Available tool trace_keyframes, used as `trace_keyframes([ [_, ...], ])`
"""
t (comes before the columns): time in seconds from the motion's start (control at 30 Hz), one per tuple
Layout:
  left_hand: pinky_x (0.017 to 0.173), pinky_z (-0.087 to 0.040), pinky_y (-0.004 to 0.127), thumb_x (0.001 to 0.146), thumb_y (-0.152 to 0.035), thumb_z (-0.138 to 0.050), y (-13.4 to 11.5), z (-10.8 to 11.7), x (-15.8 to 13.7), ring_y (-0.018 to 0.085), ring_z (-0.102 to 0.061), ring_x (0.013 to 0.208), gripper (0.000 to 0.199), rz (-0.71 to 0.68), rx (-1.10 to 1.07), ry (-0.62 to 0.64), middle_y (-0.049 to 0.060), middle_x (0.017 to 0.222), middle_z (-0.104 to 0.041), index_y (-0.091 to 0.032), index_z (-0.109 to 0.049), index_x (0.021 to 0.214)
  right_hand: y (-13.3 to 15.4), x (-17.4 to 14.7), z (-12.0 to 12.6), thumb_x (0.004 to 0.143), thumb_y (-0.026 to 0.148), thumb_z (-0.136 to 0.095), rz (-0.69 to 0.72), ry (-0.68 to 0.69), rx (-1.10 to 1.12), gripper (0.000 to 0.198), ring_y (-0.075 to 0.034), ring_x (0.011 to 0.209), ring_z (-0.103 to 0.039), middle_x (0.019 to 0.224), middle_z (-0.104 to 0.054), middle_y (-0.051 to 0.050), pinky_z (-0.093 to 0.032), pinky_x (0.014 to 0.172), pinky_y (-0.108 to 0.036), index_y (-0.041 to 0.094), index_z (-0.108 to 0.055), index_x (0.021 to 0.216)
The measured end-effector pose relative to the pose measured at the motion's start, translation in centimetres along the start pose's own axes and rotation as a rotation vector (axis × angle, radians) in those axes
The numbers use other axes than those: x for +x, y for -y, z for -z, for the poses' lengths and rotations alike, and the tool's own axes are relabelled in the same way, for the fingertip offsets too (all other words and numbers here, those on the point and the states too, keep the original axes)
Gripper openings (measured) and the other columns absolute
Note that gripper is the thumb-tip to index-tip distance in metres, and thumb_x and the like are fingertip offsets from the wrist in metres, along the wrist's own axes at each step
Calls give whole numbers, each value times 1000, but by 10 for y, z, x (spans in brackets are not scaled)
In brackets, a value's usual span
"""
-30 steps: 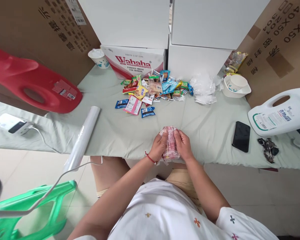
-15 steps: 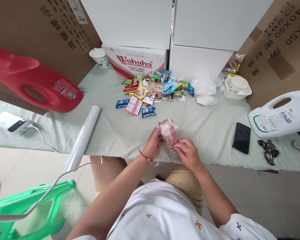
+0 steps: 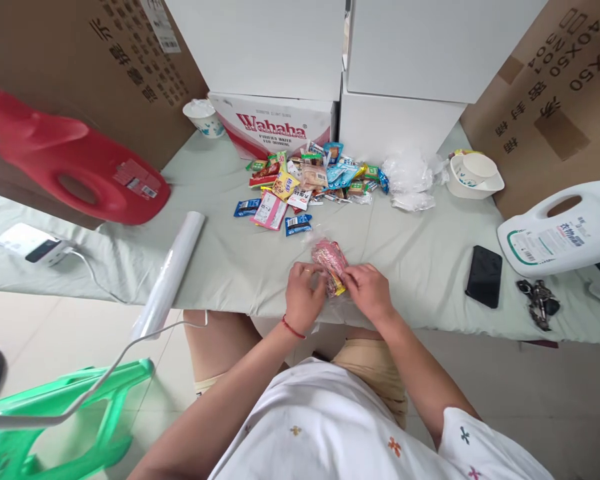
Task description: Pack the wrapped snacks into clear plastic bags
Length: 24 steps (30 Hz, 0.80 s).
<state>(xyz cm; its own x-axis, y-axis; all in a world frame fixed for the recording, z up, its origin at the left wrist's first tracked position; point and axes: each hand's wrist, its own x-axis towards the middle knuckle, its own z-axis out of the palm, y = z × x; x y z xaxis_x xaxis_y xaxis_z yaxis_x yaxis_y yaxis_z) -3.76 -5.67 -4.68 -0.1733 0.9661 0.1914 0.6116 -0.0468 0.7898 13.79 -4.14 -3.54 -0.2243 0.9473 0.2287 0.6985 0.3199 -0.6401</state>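
Observation:
A clear plastic bag of snacks, red and pink with a bit of yellow showing, lies near the table's front edge. My left hand pinches the plastic at its left side, fingers curled. On the opposite side, my right hand has its thumb and fingertips closed on the bag's lower right edge. Crinkled film sticks out beyond the far end of the bundle. Just past it, a small blue snack packet rests at the near side of a heap of mixed snack packets.
Crumpled clear bags lie right of the heap, beside a white bowl. A phone, keys and a white detergent jug are to the right. Leftward are a film roll, a red jug and a white device.
The bag has come down onto the table and turned, showing more red and yellow. My left hand moved over its near left side. Another person's hand at the far right has gone from view.

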Motion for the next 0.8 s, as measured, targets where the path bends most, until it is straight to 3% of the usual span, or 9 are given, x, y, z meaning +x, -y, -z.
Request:
trace_keyframes([
  [0.1, 88, -53, 43, 82, -39, -75, -10, -8, 5, 29, -59, 103, 34, -27, 184, 37, 10, 105, -59, -19, -60, 106, -8, 14, 1, 97, 40, -56, -258, -88, 370, 25, -15, 60, -54, 69, -65, 0, -45, 62, -27, 21, -66, 84],
  [0.2, 87, -53, 43, 81, -30, -75, -4, -15, 11, 29, -59, 102, 32, 22, 156, 73, 10, 107, -58, -20, -56, 104, -10, 28, 16, 92, 48, -62, -377, -224, 673, 29, -9, 48, -39, 64, -56, 4, -35, 49, -24, 21, -61, 81],
  [0.27, 85, -53, 42, 83, -24, -70, 7, -18, 11, 25, -59, 94, 25, 57, 60, 20, 9, 104, -56, -20, -53, 101, -5, 40, 33, 91, 50, -66, -281, -281, 713, 30, -9, 51, -40, 66, -54, 5, -34, 49, -23, 21, -63, 84],
  [0.47, 83, -53, 39, 90, -24, -59, 27, -12, 6, 18, -57, 82, 16, 108, -102, -171, 7, 103, -54, -18, -52, 103, 29, 90, 90, 94, 48, -67, 122, -373, 519, 27, -10, 63, -48, 76, -57, 2, -41, 56, -23, 22, -69, 88],
  [0.53, 84, -54, 41, 91, -29, -60, 23, -4, 4, 20, -58, 86, 22, 78, -99, -201, 10, 106, -55, -16, -53, 108, 41, 96, 106, 94, 45, -69, 245, -442, 506, 23, -10, 68, -52, 92, -62, 0, -42, 57, -24, 23, -70, 86],
  [0.6, 87, -55, 43, 92, -40, -64, 10, 5, 3, 24, -60, 100, 41, -35, -105, -211, 15, 117, -55, -15, -53, 121, 54, 90, 115, 93, 45, -70, 327, -491, 547, 22, -11, 72, -55, 109, -64, -3, -42, 56, -25, 24, -70, 85],
  [0.67, 98, -52, 48, 85, -58, -71, -11, 13, 3, 32, -53, 126, 76, -223, -129, -168, 20, 137, -50, -16, -44, 142, 66, 72, 117, 93, 48, -70, 329, -435, 638, 24, -11, 68, -55, 115, -66, -4, -42, 53, -26, 25, -69, 85],
  [0.73, 116, -36, 57, 72, -73, -77, -35, 17, 5, 39, -33, 149, 108, -413, -154, -55, 23, 156, -37, -20, -32, 155, 78, 46, 112, 94, 47, -69, 282, -255, 778, 23, -9, 57, -49, 102, -69, -4, -41, 49, -26, 25, -67, 87],
  [0.8, 123, -19, 62, 70, -74, -77, -57, 16, 10, 42, -25, 154, 105, -516, -191, 112, 21, 158, -39, -22, -40, 153, 85, 17, 106, 97, 42, -66, 242, -62, 941, 18, -9, 49, -43, 83, -68, -2, -41, 47, -25, 25, -65, 91],
])
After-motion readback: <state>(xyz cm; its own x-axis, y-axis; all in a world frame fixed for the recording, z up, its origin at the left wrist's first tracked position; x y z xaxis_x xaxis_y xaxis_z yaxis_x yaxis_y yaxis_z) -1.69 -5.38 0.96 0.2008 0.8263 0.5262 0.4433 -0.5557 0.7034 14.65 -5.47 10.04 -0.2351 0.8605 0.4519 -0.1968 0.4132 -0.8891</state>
